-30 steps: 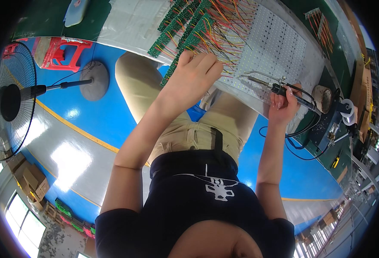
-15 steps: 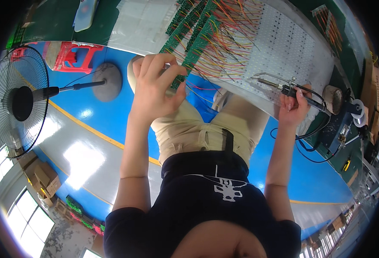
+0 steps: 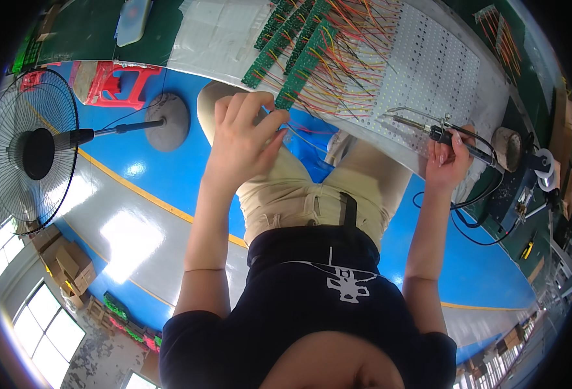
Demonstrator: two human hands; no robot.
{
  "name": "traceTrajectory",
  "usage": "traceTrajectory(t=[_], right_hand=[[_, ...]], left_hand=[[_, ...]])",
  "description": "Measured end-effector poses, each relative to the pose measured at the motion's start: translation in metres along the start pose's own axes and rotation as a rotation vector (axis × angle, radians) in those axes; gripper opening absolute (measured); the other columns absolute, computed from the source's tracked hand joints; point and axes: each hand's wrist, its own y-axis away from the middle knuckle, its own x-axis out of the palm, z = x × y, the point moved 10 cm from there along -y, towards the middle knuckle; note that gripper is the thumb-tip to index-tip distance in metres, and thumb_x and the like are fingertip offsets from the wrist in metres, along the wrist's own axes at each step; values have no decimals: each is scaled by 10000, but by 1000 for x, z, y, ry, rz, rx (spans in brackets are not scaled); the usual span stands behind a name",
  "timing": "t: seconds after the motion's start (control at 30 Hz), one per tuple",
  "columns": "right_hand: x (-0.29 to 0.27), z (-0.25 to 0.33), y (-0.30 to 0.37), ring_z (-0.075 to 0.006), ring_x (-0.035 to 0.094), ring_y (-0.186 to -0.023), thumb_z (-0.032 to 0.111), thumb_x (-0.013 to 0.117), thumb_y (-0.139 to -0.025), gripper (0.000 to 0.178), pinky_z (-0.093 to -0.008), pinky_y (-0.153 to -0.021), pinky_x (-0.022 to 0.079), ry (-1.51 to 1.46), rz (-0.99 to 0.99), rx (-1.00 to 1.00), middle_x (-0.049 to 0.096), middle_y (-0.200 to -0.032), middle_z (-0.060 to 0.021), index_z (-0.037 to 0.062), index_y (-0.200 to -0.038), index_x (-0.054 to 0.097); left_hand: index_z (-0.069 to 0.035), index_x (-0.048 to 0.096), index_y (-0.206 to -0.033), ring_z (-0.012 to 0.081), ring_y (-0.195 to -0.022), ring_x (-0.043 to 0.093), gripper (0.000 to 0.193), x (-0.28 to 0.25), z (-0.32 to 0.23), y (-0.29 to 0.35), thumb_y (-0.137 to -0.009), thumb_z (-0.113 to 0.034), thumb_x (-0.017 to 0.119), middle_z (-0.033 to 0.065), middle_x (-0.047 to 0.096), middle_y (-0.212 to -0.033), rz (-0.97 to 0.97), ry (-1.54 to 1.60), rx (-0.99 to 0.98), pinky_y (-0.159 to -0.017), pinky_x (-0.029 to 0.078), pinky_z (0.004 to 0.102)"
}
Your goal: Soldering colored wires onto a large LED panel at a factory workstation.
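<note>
My left hand (image 3: pixel 244 133) is raised at the table's near edge with its fingers curled. It pinches a green circuit board that is almost wholly hidden behind the fingers; thin wires (image 3: pixel 306 131) trail from it over my lap. Just beyond the fingertips lies the end of a long green circuit board strip (image 3: pixel 305 63), one of several side by side, with red, yellow and black wires (image 3: pixel 350 84) fanning out to the right. My right hand (image 3: pixel 449 159) grips a soldering iron (image 3: pixel 438 135) by its black handle. The iron's tip points left, above a perforated white sheet (image 3: pixel 422 71).
At right are a round holder (image 3: pixel 507 149), a solder spool (image 3: pixel 545 170) on a dark stand and looping black cables. A phone (image 3: pixel 134 23) lies at the far left. A standing fan (image 3: pixel 36 152) and a red stool (image 3: pixel 122 89) are on the left floor.
My left hand has shifted slightly, and the circuit board seen between its fingers before is now mostly hidden. My right hand still holds the soldering iron in nearly the same place.
</note>
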Motion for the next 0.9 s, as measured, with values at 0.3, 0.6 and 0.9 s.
traceTrajectory(t=[0.3, 0.6, 0.9], right_hand=[[2, 1, -1, -52, 271, -348, 74, 509, -809, 107, -224, -371, 273, -17, 12, -4, 307, -461, 22, 46, -758, 420], [1, 0, 0, -57, 261, -364, 102, 458, -842, 82, -210, -368, 241, 15, 20, -9, 314, -459, 20, 61, -781, 423], [1, 1, 0, -55, 273, -346, 84, 518, -805, 106, -223, -370, 267, -18, 5, -7, 311, -456, 20, 36, -764, 433]], left_hand=[[-126, 604, -821, 216, -869, 498, 195, -3, -2, -1, -641, -143, 677, 39, 509, -924, -28, -40, 2, -784, 341, 368], [-125, 597, -803, 206, -874, 499, 173, 8, -12, -4, -644, -137, 665, 34, 503, -939, 57, -36, 52, -790, 351, 357], [-109, 547, -806, 201, -892, 508, 196, 24, -26, -3, -659, -153, 669, 32, 518, -984, 151, -215, 139, -787, 370, 355]])
